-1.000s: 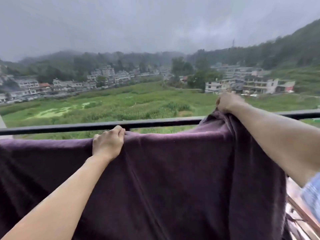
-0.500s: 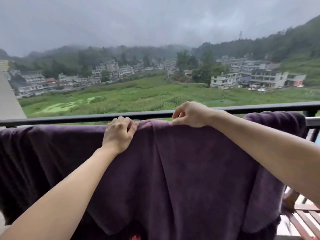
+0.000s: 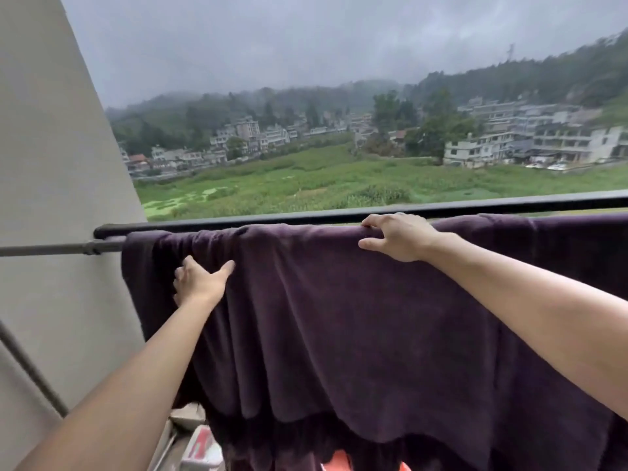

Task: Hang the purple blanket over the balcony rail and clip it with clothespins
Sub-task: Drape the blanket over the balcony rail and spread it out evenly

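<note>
Left hand [image 3: 200, 282] slid down purple blanket [image 3: 339, 317], right hand [image 3: 399, 237] atop rail [image 3: 306, 219], grips spread

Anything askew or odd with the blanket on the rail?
Slightly: the purple blanket is bunched into folds at its left end, by the left hand, and its lower hem sags unevenly. No damage visible.
</note>
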{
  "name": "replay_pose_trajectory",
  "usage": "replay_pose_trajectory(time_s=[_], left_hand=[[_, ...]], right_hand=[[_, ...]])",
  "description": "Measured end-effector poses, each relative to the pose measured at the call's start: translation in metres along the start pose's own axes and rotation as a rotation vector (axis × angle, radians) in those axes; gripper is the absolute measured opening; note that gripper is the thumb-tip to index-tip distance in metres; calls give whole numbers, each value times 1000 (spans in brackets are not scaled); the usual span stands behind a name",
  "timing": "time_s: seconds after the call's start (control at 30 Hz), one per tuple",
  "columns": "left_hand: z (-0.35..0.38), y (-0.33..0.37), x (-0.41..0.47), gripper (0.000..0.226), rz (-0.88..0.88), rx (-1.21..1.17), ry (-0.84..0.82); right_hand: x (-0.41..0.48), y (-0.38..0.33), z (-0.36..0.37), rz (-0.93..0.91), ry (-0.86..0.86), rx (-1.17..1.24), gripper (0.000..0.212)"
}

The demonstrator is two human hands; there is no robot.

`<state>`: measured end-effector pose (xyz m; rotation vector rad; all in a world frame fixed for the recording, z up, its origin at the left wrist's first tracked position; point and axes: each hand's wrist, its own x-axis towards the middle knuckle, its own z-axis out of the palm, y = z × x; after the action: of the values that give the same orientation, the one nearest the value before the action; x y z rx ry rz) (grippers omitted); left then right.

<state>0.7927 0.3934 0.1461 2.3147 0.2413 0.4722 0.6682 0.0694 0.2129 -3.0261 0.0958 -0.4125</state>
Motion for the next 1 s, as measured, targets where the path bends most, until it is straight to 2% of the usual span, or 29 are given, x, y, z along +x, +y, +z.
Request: replay_pose_trajectory(time_s=[0.23, 0.3, 0.37, 0.43, 0.47, 0.5, 0.53, 0.7, 0.8, 0.9, 1.0], left_hand=[[7, -57, 49, 121, -253, -217, -10], [9, -71, 60, 120, -298, -364, -85], [11, -72, 65, 92, -301, -520, -230], [12, -64, 68, 42, -235, -584, -352], [12, -59, 70, 19, -192, -587, -349], [10, -55, 73, 5, -141, -583, -311], [4, -51, 77, 5, -99, -567, -241], [-63, -62, 137, 22, 29, -371, 291], [-106, -71, 193, 30, 2, -316, 497], [-136, -83, 246, 37, -78, -323, 641], [-158, -90, 295, 41, -72, -336, 666]], right_hand=[[43, -78, 27, -130, 93, 19, 49], [56, -96, 35, -176, 143, 15, 47], [70, -106, 41, -213, 208, 32, 41], [82, -110, 42, -231, 265, 84, 30], [86, -110, 42, -234, 294, 104, 26], [89, -109, 42, -237, 321, 114, 23], [91, -109, 43, -237, 349, 117, 21], [106, -119, 44, -191, 447, 140, 20], [124, -133, 33, -158, 504, 182, 23], [144, -153, 13, -117, 577, 236, 25], [160, -185, 3, -114, 627, 264, 25]])
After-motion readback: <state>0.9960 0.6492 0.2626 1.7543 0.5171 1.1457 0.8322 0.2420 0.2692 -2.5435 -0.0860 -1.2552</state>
